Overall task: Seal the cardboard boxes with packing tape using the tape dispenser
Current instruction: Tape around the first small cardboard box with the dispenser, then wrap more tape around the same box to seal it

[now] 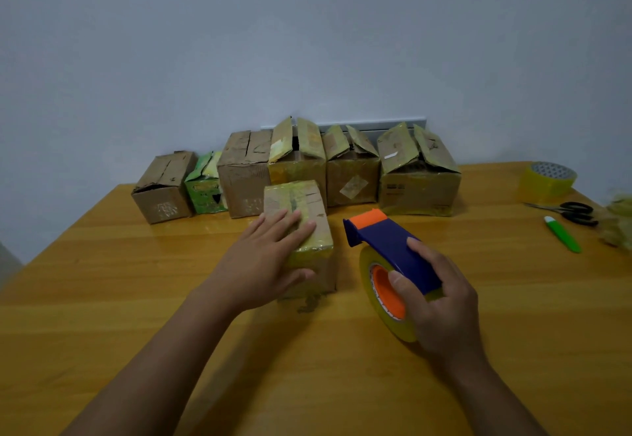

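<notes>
At the frame's centre, the left hand (270,257) lay flat, fingers straight, on the taped cardboard box (301,227) on the worktop (102,298). Just right of it, the right hand (441,302) gripped the blue-and-orange tape dispenser (386,251).

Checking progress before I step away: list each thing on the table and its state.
Front box: flaps shut, left hand flat on top.
Tape dispenser: gripped by right hand.
Back-row boxes: several flaps up.
Spare tape roll: lying flat.
Scissors: closed.
</notes>
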